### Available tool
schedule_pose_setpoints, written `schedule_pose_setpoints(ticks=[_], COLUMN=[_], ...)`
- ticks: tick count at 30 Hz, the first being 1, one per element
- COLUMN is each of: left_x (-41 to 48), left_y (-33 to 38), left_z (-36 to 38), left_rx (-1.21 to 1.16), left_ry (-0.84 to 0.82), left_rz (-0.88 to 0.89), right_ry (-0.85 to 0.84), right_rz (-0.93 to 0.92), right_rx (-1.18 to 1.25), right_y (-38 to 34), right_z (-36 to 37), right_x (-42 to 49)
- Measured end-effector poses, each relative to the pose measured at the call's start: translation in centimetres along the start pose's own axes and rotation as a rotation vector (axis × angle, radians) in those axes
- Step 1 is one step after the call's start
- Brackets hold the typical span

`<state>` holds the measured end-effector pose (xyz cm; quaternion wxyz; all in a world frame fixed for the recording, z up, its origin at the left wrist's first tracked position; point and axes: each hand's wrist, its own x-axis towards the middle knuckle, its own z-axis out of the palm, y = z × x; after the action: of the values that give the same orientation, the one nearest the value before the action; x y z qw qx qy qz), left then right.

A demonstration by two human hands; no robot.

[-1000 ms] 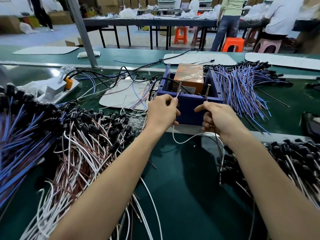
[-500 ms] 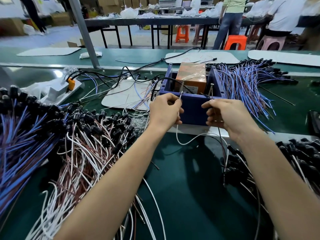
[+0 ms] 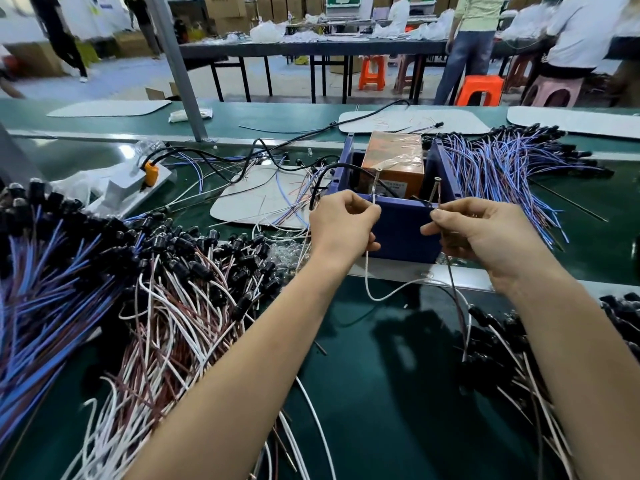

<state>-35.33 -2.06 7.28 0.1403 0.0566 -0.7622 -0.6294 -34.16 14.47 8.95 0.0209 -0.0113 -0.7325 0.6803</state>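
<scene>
Two bare hands work at the front wall of a blue bin (image 3: pixel 401 233) on a green bench (image 3: pixel 381 393), set slightly wider apart than a second ago. The left hand (image 3: pixel 341 226) pinches the end of a white wire (image 3: pixel 391 293) between thumb and forefinger and holds its tip up against the left pin (image 3: pixel 376 181), one of two upright metal pins on the bin's rim; contact cannot be judged. The right hand (image 3: pixel 485 233), whose forefinger pointed outward a second ago, now has its fingers curled. It pinches a brown wire (image 3: pixel 452 282) just below the right pin (image 3: pixel 435 190).

The white wire sags in a loop between the wrists, while the brown one drops straight from the right hand. An orange carton (image 3: pixel 394 157) stands inside the bin. White and brown leads (image 3: pixel 156 306) are heaped left of the left forearm, and blue leads (image 3: pixel 502 171) fan out to the right of the bin.
</scene>
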Motion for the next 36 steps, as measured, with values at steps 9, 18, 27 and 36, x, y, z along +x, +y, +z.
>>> schedule_pose_setpoints(ticks=[9, 18, 27, 36], left_x=[0.58, 0.64, 0.66, 0.64], left_y=[-0.30, -0.37, -0.43, -0.13], left_z=[0.10, 0.11, -0.02, -0.34], left_rx=[0.037, 0.024, 0.041, 0.057], left_ry=[-0.005, -0.001, 0.034, 0.027], left_rz=[0.004, -0.013, -0.013, -0.028], right_ry=[0.006, 0.003, 0.004, 0.038], right_rz=[0.026, 0.017, 0.013, 0.011], right_rx=[0.000, -0.019, -0.007, 0.020], right_y=[0.36, 0.74, 0.78, 0.80], right_z=[-0.02, -0.02, 0.00, 0.14], right_x=[0.32, 0.60, 0.64, 0.61])
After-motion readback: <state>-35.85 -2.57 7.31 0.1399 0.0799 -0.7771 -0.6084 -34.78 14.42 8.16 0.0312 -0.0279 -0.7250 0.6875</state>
